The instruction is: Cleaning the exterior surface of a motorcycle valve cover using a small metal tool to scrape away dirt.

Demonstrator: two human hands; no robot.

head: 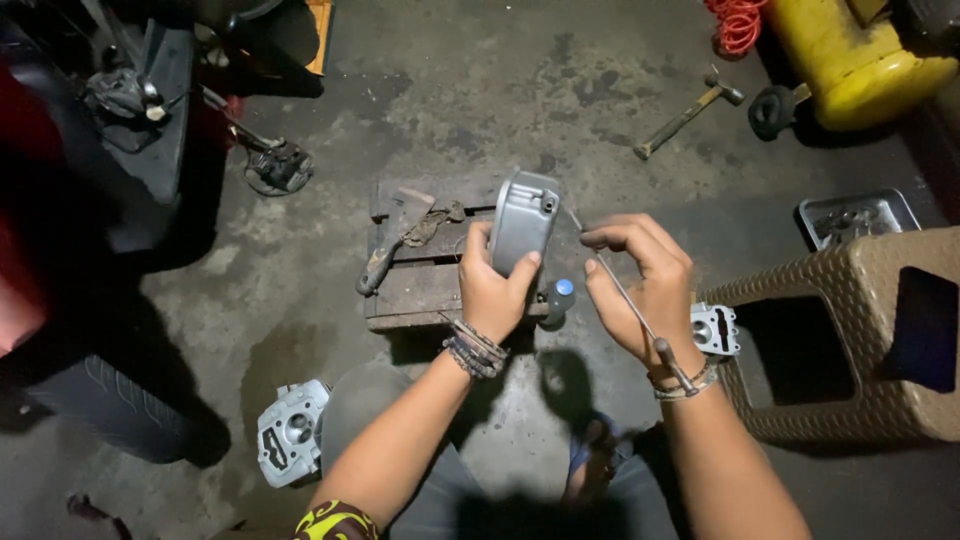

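My left hand grips a grey metal engine cover, holding it upright over a small dark wooden block table. My right hand pinches a long thin metal rod tool whose tip reaches toward the cover's upper right side; its handle end rests near my right wrist. A small bottle with a blue cap stands just below the cover, at the wooden block's right edge.
A hatchet-like tool lies on the wooden block. Engine cylinder heads sit on the concrete floor and by a woven brown stool. A hammer, metal tray, yellow tank and tyre surround me.
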